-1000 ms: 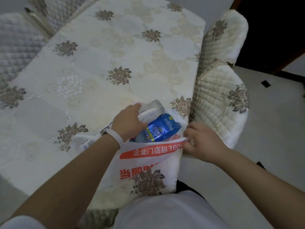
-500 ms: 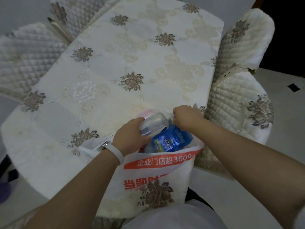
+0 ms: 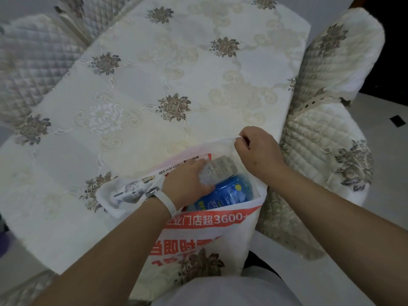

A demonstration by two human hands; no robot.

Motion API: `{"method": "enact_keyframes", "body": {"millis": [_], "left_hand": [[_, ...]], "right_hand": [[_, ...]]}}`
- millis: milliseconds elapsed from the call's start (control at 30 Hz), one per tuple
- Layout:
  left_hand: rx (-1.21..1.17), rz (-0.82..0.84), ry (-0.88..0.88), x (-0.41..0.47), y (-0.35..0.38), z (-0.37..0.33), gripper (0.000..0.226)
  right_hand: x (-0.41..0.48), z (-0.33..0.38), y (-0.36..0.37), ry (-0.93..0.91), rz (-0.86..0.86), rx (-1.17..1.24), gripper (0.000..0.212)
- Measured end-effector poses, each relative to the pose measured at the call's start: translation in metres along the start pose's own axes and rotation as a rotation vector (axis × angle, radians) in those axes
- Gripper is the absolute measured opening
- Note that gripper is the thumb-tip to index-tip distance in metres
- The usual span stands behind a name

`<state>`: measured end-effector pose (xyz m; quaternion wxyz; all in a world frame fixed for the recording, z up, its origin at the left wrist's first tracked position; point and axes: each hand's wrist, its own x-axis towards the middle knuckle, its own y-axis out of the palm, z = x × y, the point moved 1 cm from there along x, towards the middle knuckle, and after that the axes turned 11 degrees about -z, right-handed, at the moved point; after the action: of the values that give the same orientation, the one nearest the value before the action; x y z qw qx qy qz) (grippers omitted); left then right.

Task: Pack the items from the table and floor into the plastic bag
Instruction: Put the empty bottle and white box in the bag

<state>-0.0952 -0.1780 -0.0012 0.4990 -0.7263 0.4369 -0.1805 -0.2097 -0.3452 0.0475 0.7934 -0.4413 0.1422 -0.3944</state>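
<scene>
A white plastic bag [image 3: 212, 237] with red print hangs open over the table's near edge. Inside it lies a blue packet [image 3: 227, 193]. My left hand [image 3: 185, 184], a white watch band on its wrist, grips a clear crinkly wrapped packet [image 3: 218, 171] in the bag's mouth, on top of the blue packet. My right hand [image 3: 258, 149] pinches the bag's far rim and holds it up and open. The lower part of the bag's inside is hidden.
The table [image 3: 154, 89] wears a cream cloth with brown embroidered flowers. Quilted chairs stand at the right [image 3: 326, 133] and the far left [image 3: 33, 69]. Pale floor [image 3: 388, 173] shows to the right. My lap in white cloth [image 3: 220, 292] is at the bottom.
My right hand let go of the bag's near rim, crossed to the far rim and lifted it. My left hand pushed the clear packet lower into the bag.
</scene>
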Motion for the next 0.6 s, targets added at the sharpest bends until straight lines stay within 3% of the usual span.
{"method": "enact_keyframes", "body": {"millis": [333,500,600], "left_hand": [[0.107,-0.117,0.084,-0.009,0.009,0.001,0.078],[0.038,-0.142,0.058,-0.032,-0.014,0.018,0.060],[0.143,-0.131,0.065,-0.054,-0.031,0.037,0.049]], "right_hand": [[-0.003,-0.001,0.000,0.003,0.092,0.013,0.022],[-0.008,-0.006,-0.004,0.039,0.129,-0.050,0.018],[-0.014,-0.008,-0.006,0.058,0.161,-0.102,0.022]]}}
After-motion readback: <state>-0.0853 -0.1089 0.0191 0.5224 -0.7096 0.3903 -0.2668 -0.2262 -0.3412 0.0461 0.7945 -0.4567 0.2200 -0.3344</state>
